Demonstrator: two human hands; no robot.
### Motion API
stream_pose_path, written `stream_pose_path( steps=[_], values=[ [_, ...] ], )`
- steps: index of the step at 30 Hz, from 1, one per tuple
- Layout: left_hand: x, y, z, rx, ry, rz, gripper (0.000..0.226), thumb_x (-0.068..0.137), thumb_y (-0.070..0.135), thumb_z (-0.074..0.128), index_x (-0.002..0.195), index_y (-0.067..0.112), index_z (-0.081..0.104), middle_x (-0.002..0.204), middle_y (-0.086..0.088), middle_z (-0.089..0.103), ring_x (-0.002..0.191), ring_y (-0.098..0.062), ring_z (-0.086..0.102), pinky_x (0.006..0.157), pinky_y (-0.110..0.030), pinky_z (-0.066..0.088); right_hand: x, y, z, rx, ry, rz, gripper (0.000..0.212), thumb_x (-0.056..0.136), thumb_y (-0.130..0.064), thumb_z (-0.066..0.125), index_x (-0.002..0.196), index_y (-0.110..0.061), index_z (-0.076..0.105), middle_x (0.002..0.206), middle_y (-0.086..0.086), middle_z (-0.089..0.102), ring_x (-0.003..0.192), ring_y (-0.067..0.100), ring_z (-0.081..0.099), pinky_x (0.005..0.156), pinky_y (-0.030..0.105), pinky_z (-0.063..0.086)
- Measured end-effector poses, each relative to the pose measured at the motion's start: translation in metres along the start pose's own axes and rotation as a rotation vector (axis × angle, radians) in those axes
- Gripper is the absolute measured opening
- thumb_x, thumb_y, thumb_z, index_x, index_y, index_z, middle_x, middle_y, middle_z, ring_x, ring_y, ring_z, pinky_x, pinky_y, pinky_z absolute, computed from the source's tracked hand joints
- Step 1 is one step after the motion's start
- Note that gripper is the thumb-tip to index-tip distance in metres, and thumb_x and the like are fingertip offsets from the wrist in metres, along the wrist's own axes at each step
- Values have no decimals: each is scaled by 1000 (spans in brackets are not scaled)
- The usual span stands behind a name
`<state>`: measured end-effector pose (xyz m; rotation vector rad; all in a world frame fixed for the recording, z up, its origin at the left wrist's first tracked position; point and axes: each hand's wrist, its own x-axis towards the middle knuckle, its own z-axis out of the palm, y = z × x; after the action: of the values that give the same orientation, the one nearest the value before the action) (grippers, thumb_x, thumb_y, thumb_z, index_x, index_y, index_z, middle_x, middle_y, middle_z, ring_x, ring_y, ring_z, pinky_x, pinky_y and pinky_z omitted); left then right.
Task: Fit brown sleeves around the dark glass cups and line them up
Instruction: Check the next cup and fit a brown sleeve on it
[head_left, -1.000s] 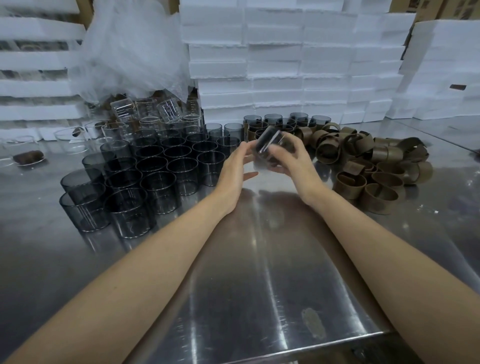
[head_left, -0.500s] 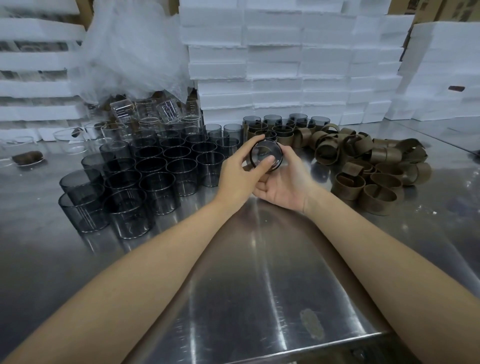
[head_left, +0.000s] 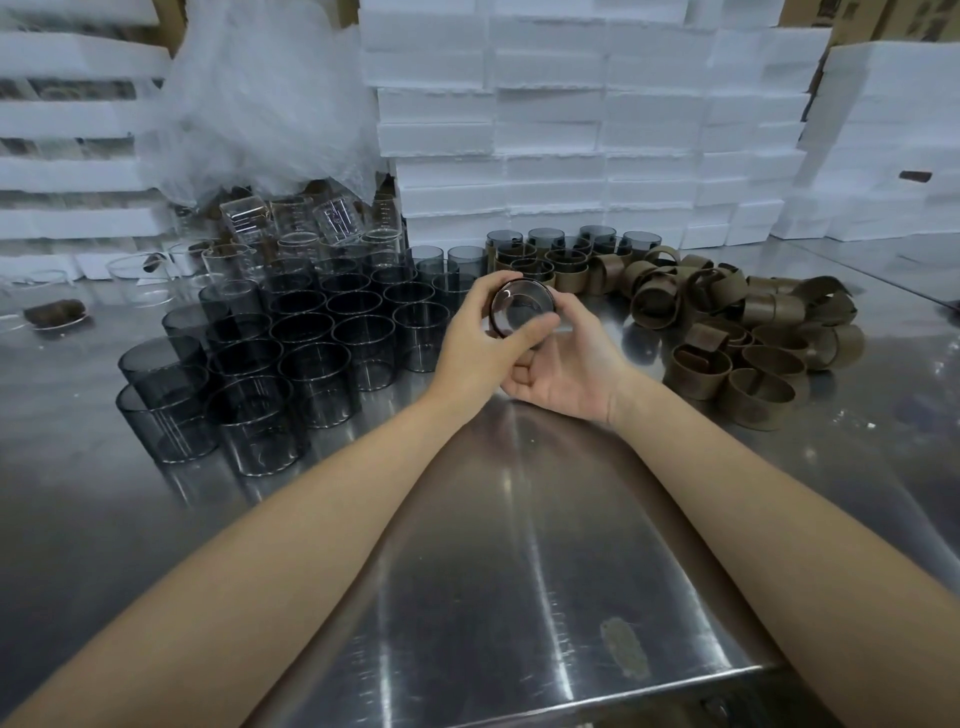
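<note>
Centre frame: one dark cup (head_left: 522, 312) is held above the surface (head_left: 519, 545), mouth toward the camera. The grip of the left hand (head_left: 483, 353) is closed round its left side. The grip of the right hand (head_left: 566, 369), palm up, is curled round its right side.

Bare cups (head_left: 311, 338) are grouped at left, sleeved cups (head_left: 550, 254) at upper centre, and loose sleeves (head_left: 727, 332) are piled at right. Print on the cartons (head_left: 883, 21), upper right, is too small to read.

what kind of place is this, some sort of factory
Probably a small packing or assembly workshop: a steel worktable, dozens of identical dark glass cups standing in rows, a loose heap of brown sleeves, and white foam boxes stacked high behind.
</note>
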<state>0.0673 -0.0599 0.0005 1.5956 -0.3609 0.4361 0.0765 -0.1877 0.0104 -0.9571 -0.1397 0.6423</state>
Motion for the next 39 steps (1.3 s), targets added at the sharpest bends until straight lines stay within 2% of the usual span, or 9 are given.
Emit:
stream_pose_path(
  steps=[3,8,12,16,19,21,29,33,39],
  values=[
    [1,-4,0,37,1,37,50,74,16,84,116,21,58,109,14,66,103,4,61,87,-9,44,0,0,0,-17,-16,-2,53,93,-56,42,116,-11,55,97,10,67,85,21,67,77,31,55],
    [4,-3,-4,-47,97,-11,27,79,17,80,102,20,65,100,4,73,96,-7,68,87,-23,54,2,1,2,-70,1,4,54,94,-57,42,111,-9,58,89,11,64,86,20,63,73,31,58],
    [5,-2,-4,-85,141,-23,11,91,19,69,95,9,65,99,1,74,94,-10,70,86,-27,55,3,2,3,-76,-8,-1,53,95,-52,44,123,-7,50,96,13,60,86,22,61,77,33,58],
    [5,-2,-3,-153,130,-66,25,102,26,49,99,6,63,111,-2,71,100,-14,68,90,-30,55,2,2,2,-33,-11,-4,53,95,-47,46,128,-6,48,97,15,63,82,24,65,80,35,57],
    [5,-4,-3,-137,68,-102,18,93,26,65,106,14,62,115,7,68,97,2,65,83,-19,52,1,1,1,-34,-21,1,53,95,-49,46,128,-8,49,99,15,64,87,26,67,81,35,56],
    [4,-6,-3,-76,23,-72,42,80,20,80,114,15,57,121,11,63,100,10,61,83,-11,48,0,1,1,-54,-34,9,55,94,-51,46,132,-11,48,101,15,67,92,26,68,82,34,57],
    [1,2,0,-159,116,-28,19,83,17,77,93,20,61,111,3,71,101,-9,68,65,-11,51,0,2,4,-72,-6,-14,53,96,-50,46,128,-9,52,107,17,56,100,27,56,81,35,58],
    [2,1,0,-104,153,-6,11,92,21,67,85,18,60,104,2,74,98,-11,69,68,-16,54,1,2,3,-66,-1,-7,58,95,-49,45,134,-6,48,103,15,56,92,25,57,84,36,57],
    [5,-6,-3,-80,190,12,26,105,23,42,92,15,63,108,0,73,102,-16,68,92,-41,54,-2,3,5,-114,-51,-25,49,88,-48,56,111,-5,58,102,19,62,97,29,62,87,38,56]
  ],
)
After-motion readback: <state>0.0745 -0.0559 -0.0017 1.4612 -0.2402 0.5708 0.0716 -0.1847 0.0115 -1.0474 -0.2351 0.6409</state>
